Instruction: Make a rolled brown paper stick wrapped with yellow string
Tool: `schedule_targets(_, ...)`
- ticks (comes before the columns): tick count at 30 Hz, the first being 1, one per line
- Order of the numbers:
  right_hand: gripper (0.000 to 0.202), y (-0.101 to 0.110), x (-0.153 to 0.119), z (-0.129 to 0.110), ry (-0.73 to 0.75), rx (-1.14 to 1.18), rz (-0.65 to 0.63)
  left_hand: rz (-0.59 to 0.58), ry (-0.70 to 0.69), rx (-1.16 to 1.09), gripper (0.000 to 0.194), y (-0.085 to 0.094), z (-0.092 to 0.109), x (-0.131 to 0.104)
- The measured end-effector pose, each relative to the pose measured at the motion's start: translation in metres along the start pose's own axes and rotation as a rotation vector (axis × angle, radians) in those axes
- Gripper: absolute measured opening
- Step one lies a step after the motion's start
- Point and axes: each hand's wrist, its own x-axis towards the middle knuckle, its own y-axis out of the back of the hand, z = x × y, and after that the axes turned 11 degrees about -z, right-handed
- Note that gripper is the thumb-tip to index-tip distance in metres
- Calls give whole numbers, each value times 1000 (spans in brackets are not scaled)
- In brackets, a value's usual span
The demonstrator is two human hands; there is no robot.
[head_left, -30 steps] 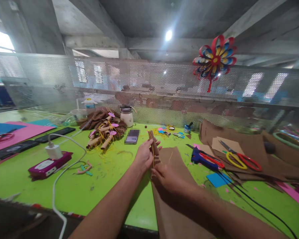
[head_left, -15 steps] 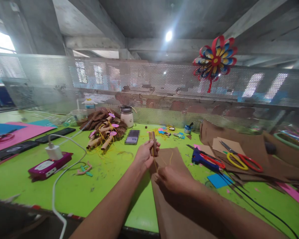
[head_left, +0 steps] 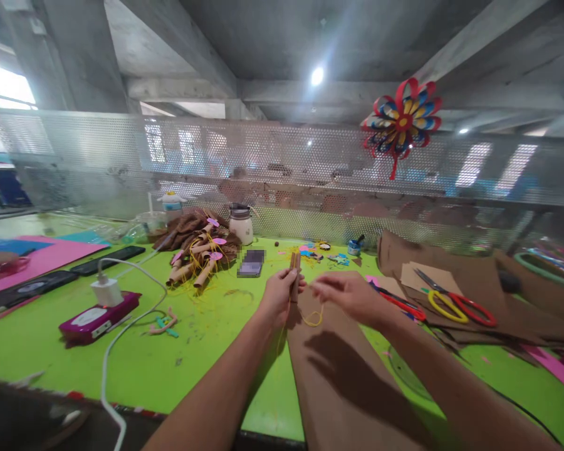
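While the left hand (head_left: 276,297) keeps its thumb and fingers clamped on one narrow brown paper roll (head_left: 296,292), the right hand (head_left: 345,295) is beside it, apart from the roll. In the head view, the roll is above the far part of one long brown sheet (head_left: 326,376), near the middle of the green table (head_left: 207,388). One loop of yellow thread (head_left: 314,323) hangs between the two hands; the right fingertips are near together, but I cannot tell if they pinch its end.

On the left lies one heap of paper tubes (head_left: 207,272), too crowded for a sure count, with at least three pink tags (head_left: 219,241). I count one phone (head_left: 252,263), one purple box (head_left: 101,318) with one white plug (head_left: 107,292), and one pair of scissors (head_left: 451,304) with a yellow and a red handle. Another red handle (head_left: 411,309) is partly covered by the right arm. The white cable (head_left: 106,363) crosses the left front of the table.

About containers: the pale jar (head_left: 241,227) has a dark lid, so its inside is hidden. In the small blue jar (head_left: 354,248) stands one dark stick.
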Motion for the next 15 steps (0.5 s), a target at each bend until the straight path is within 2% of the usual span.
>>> schedule_targets(2,26,8,18,28,-107,176,212,-101,33,54,10,-6,-4,-5)
schedule_targets(5,33,9,29,59,-188,326,333,-242,84,86,20,-15,-9,-11)
schedule_targets(7,38,7,28,67,-208,368,374,-297,112,97,24,-18,-10,-13)
schedule_targets(9,36,6,24,67,-193,391,355,-330,131,111,26,-20,-11,-13)
schedule_targets(13,29,7,19,64,-76,436,225,-382,152,143,26,-21,-11,-14)
schedule_targets(15,28,7,18,65,-48,475,236,-380,160,159,25,-21,-11,-14)
